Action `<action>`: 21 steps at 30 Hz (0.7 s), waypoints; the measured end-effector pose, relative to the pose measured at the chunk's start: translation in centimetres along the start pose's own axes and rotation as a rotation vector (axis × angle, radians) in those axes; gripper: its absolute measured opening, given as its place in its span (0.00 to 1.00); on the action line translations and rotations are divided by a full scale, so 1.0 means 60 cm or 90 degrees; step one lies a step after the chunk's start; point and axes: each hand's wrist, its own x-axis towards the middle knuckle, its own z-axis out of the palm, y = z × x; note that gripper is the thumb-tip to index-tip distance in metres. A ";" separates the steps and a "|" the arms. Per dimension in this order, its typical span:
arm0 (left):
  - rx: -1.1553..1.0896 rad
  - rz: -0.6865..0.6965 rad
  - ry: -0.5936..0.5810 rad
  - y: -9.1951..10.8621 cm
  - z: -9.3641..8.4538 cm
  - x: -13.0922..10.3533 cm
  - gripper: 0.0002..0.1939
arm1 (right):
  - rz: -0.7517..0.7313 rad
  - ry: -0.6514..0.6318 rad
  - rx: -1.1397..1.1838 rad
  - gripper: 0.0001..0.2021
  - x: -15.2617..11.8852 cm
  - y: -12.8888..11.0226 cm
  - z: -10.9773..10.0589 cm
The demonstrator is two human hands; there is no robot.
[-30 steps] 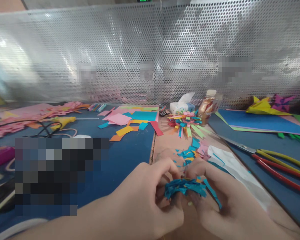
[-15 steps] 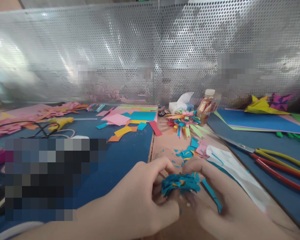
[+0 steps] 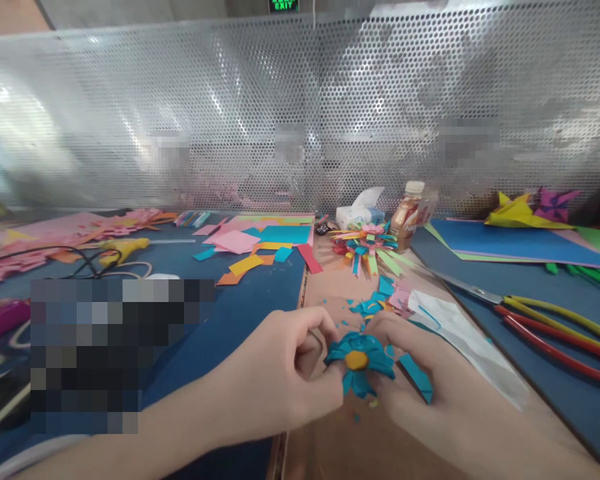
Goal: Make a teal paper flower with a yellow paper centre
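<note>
Between my two hands is a blue paper flower with a round orange centre, its face tilted up toward me. My left hand pinches its left edge between thumb and fingers. The fingers of my right hand close on its right side, and a folded blue paper strip sticks out against that palm. Just beyond my hands, blue paper scraps and a pink paper piece lie on the brown tabletop.
Scissors with red and yellow handles lie at right, by a white tissue. Behind stand a colourful paper-strip bundle, a bottle and a tissue pack. A yellow glue gun and paper sheets lie left.
The blue flower has turned from edge-on to facing me, so its orange centre shows. Both hands still hold it, and the blue strip by my right palm has shifted slightly.
</note>
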 end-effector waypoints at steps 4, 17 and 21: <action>-0.015 0.026 -0.037 -0.008 0.001 -0.003 0.07 | -0.016 0.033 0.033 0.06 -0.009 0.002 0.000; -0.080 0.084 -0.022 -0.010 0.009 -0.011 0.11 | -0.231 0.148 0.069 0.14 -0.016 -0.015 -0.002; -0.056 0.125 -0.003 -0.018 0.011 -0.016 0.11 | -0.247 0.120 0.075 0.13 -0.023 -0.014 -0.004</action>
